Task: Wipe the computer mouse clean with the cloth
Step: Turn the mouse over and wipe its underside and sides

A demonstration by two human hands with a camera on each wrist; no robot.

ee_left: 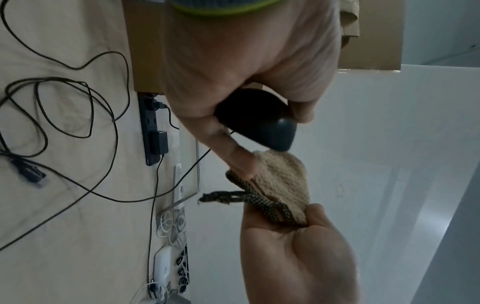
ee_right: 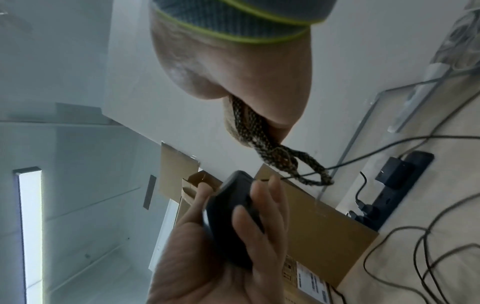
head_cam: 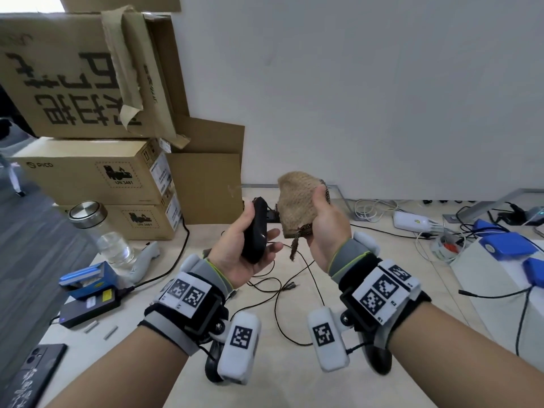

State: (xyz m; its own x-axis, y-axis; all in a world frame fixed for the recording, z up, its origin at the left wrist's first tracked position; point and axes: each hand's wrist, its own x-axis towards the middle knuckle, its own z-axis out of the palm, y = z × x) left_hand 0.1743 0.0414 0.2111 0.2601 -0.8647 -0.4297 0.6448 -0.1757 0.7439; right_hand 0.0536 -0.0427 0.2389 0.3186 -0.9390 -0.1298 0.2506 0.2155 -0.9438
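1. Wrist rigs, two: one strapped on each forearm, nearest the head camera, each carrying white blocks printed with black square markers.
2. Left hand (head_cam: pixel 241 248), one: raised above the desk (head_cam: pixel 282 378), palm turned inward, thumb behind and fingers curled round the front of the mouse; grip clasped on the mouse.
3. Computer mouse (head_cam: pixel 256 231), one: black, held on edge in the left hand, clear of the desk, just beside the cloth; whether the two touched could not be told.
4. Right hand (head_cam: pixel 326 228), one: raised level with the left; grip bunched round the cloth.
5. Cloth (head_cam: pixel 297 201), one: tan, coarse weave, wadded above the right fist, with a dark patterned loop (ee_right: pixel 291 164) hanging below it.
6. Cardboard boxes (head_cam: pixel 88 172), at least three stacked at far left, closed; contents not seen.
7. Glass bottle (head_cam: pixel 103 231), one: metal cap, clear liquid in the lower part, standing at the left of the desk.
8. Power strip (ee_left: pixel 152 131), one: black, one adapter plugged in, on the desk by the wall.
9. Black cables (head_cam: pixel 282 290): several, looped loose on the desk beneath the hands.
10. Phone (head_cam: pixel 41 360), one: dark, lying flat at the near left edge.
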